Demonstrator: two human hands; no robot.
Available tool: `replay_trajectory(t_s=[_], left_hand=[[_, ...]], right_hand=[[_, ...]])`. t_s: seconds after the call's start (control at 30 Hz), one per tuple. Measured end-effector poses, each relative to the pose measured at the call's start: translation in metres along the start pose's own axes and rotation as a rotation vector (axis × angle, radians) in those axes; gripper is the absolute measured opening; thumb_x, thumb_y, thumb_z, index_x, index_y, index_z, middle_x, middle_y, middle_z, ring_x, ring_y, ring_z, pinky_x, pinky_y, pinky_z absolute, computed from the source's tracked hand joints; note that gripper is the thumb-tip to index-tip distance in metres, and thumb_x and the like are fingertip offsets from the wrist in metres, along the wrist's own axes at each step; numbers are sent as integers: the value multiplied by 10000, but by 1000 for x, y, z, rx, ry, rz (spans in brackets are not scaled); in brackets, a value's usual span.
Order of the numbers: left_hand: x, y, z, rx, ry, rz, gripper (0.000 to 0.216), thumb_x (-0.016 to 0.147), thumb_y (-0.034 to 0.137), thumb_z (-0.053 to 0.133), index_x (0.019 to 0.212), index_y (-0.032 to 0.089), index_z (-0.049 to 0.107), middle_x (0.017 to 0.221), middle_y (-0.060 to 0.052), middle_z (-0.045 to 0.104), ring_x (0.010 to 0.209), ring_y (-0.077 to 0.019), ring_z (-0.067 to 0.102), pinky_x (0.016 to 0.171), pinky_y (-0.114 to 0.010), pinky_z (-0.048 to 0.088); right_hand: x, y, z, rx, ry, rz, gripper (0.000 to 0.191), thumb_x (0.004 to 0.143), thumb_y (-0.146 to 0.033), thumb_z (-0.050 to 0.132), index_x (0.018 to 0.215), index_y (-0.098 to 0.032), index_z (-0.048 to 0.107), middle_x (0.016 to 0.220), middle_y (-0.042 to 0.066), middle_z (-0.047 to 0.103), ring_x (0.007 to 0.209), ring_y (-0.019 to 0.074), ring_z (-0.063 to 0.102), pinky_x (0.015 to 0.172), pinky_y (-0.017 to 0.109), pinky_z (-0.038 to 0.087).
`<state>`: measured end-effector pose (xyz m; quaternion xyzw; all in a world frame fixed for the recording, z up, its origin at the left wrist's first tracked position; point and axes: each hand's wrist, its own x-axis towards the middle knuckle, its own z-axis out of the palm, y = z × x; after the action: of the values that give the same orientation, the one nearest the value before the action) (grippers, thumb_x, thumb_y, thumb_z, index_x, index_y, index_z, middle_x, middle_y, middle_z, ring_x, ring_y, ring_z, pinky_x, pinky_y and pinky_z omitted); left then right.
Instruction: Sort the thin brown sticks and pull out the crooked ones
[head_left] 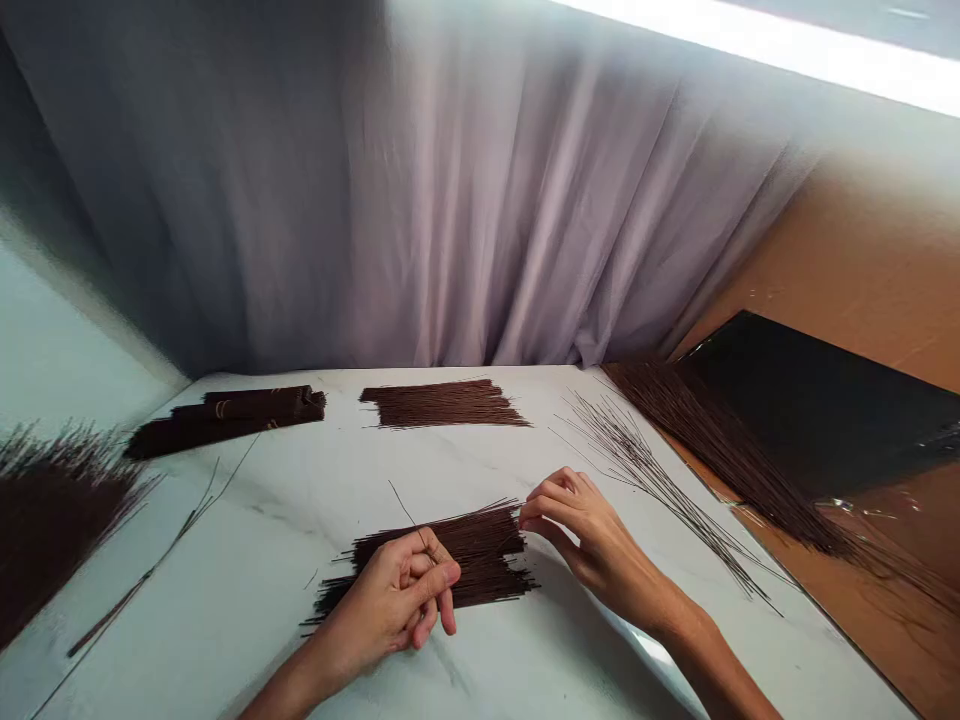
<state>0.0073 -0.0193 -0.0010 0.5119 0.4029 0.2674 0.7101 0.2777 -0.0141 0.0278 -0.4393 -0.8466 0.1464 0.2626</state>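
Observation:
A row of thin dark-brown sticks (487,550), laid side by side like a small mat with uneven ends, lies on the white table in front of me. Over its left half is my left hand (409,590), with thumb and fingers closed on a thin brown strand (401,502) whose end pokes up above the knuckles. My right hand (574,520) is at the mat's right end, its thumb and fingertips pinched together. What those fingertips hold, if anything, is too fine to make out.
A similar stick mat (446,404) lies behind, beside a dark rolled bundle (247,412) at back left. Loose sticks (667,480) are on the right, and longer ones (735,460) along the table edge. A big brown pile (60,530) and thin strands (161,555) lie left. Curtain (450,200) behind.

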Motion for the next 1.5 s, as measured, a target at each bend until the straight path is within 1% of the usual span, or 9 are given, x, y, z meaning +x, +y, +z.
replay_trajectory(t_s=[0.13, 0.3, 0.47, 0.67, 0.93, 1.1, 1.23, 1.37, 1.5], left_hand=[[3, -1, 2, 20, 21, 3, 393, 882, 547, 683, 839, 189, 529, 622, -8, 706, 355, -39, 416, 332, -146, 206], [9, -10, 13, 135, 63, 61, 393, 892, 551, 661, 817, 177, 569, 623, -23, 708, 363, -46, 383, 376, -178, 242], [11, -14, 19, 224, 117, 136, 380, 803, 515, 768, 776, 167, 619, 649, -19, 676, 582, -140, 580, 546, -226, 425], [6, -7, 9, 235, 184, 63, 428, 855, 584, 676, 803, 166, 605, 579, 6, 634, 458, -74, 322, 460, -220, 236], [5, -5, 1, 251, 176, 81, 419, 878, 573, 655, 803, 164, 599, 584, 10, 630, 484, -77, 312, 486, -233, 208], [2, -2, -2, 216, 153, 96, 400, 900, 553, 646, 796, 171, 592, 638, -16, 681, 484, -76, 315, 484, -232, 227], [4, -8, -6, 219, 162, 136, 393, 947, 540, 599, 822, 168, 602, 709, -36, 726, 461, -62, 354, 487, -227, 255], [2, -6, -3, 152, 255, 192, 406, 924, 579, 620, 846, 182, 587, 762, -54, 762, 431, -73, 477, 442, -211, 298], [-11, 9, 15, -3, 444, 250, 365, 926, 586, 623, 945, 227, 558, 845, -48, 803, 728, -165, 693, 678, -231, 510]], right_hand=[[-6, 4, -4, -14, 41, 66, 145, 1058, -309, 495, 997, -260, 617, 994, 13, 671, 1013, 218, 566, 987, 440, 390], [3, -21, 9, -178, 421, 2, 301, 1048, -197, 467, 1319, -298, 552, 1134, 46, 635, 1051, 219, 568, 977, 409, 391], [18, -53, 39, -462, 190, -318, 346, 1004, -128, 493, 1318, -236, 591, 1113, 56, 629, 978, 226, 526, 990, 385, 362], [11, -26, 56, -501, 322, -199, 198, 934, -58, 543, 890, -224, 641, 864, 19, 602, 827, 214, 461, 934, 390, 315], [10, -17, 54, -312, 273, -120, 207, 942, -86, 583, 989, -269, 667, 850, -1, 617, 791, 195, 496, 821, 358, 343], [-4, -5, 12, 94, 522, 232, 286, 1012, -338, 561, 1289, -271, 565, 871, -1, 584, 750, 167, 522, 746, 312, 423], [-9, -11, 15, 500, 833, 616, 299, 967, -540, 577, 971, -242, 551, 646, -65, 431, 576, 133, 403, 542, 251, 346], [-7, -42, 58, 694, 462, 625, 476, 956, -637, 518, 723, -225, 465, 539, -62, 439, 504, 113, 412, 490, 239, 315], [-2, -81, 98, 707, 119, 325, 362, 941, -549, 595, 977, -194, 658, 836, 51, 738, 725, 162, 663, 640, 241, 481]])
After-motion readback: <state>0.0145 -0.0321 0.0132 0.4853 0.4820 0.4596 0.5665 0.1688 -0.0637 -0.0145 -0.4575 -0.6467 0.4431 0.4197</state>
